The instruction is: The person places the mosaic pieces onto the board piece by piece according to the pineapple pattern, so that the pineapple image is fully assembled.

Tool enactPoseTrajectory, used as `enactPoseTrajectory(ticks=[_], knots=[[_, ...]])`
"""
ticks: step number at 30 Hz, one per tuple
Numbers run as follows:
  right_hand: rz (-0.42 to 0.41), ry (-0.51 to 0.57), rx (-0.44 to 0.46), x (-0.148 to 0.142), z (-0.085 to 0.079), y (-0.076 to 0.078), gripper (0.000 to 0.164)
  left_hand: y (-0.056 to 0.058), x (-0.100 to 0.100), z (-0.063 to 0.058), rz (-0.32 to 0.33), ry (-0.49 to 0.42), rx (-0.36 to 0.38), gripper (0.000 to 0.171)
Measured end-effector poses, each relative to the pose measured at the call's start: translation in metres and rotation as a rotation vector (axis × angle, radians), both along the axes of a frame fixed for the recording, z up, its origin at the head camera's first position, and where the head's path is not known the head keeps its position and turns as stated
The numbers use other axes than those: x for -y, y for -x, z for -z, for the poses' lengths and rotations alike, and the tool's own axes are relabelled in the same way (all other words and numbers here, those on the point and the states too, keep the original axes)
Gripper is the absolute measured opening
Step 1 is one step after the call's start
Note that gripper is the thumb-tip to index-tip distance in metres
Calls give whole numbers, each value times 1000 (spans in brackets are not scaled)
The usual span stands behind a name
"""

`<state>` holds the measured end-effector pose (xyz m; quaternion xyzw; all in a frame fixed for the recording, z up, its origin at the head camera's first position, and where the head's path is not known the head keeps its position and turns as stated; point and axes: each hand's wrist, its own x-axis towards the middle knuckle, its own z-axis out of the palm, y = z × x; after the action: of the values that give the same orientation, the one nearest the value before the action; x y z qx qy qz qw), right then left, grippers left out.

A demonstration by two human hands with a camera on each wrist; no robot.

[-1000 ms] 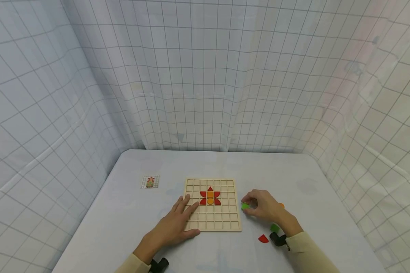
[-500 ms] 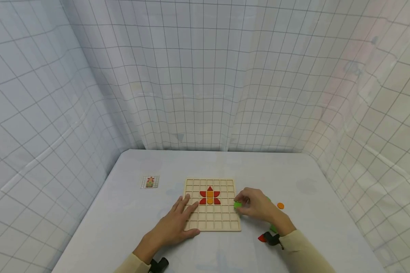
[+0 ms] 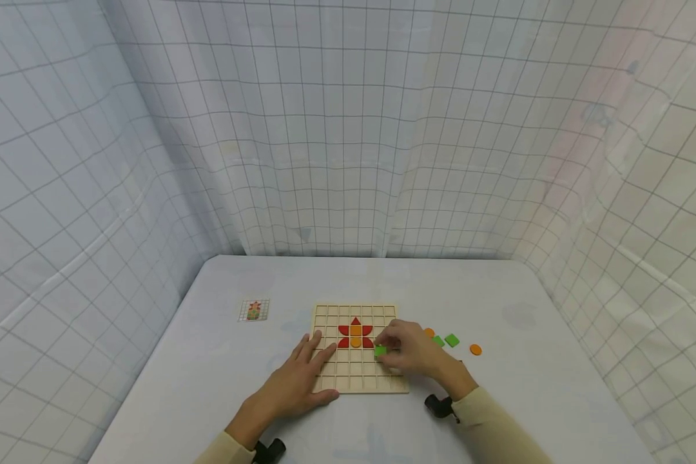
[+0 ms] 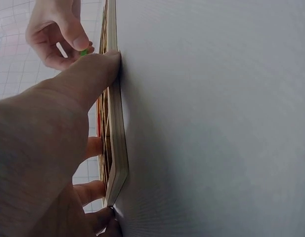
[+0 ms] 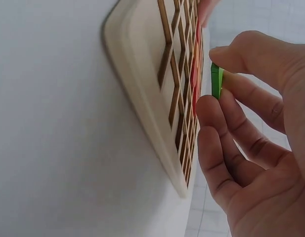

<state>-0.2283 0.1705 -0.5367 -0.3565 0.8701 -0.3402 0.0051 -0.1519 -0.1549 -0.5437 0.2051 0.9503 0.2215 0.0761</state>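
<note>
A wooden grid board [image 3: 362,381] lies on the table, with red and orange tiles [image 3: 356,330] set in its upper middle squares. My right hand [image 3: 408,348] pinches a green square tile [image 3: 380,351] between thumb and fingers over the board's right half, just right of the lower red tile. In the right wrist view the green tile [image 5: 216,81] is held on edge, apart from the board [image 5: 142,89]. My left hand [image 3: 294,381] rests spread on the board's left side, thumb at its front edge; the left wrist view shows the thumb [image 4: 100,66] against the board's side [image 4: 117,143].
Right of the board lie loose pieces: an orange disc [image 3: 475,349], a green tile [image 3: 452,339], another green tile [image 3: 438,341] and an orange piece [image 3: 429,332] partly behind the right hand. A small pattern card [image 3: 254,310] lies left of the board. Grid-lined curtains surround the table.
My right hand has carried the green tile leftward from beside the board to over its right half, uncovering loose pieces behind it. The left hand stays put on the board.
</note>
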Motion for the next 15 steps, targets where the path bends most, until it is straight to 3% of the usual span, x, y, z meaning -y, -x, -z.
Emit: enactPoseTrajectory(ticks=[9, 15], knots=[[-41, 11, -8, 25, 1, 0, 18, -1, 1, -2, 10, -5, -11, 97], [-21, -11, 10, 34, 5, -2, 11, -1, 1, -1, 16, -7, -21, 97]])
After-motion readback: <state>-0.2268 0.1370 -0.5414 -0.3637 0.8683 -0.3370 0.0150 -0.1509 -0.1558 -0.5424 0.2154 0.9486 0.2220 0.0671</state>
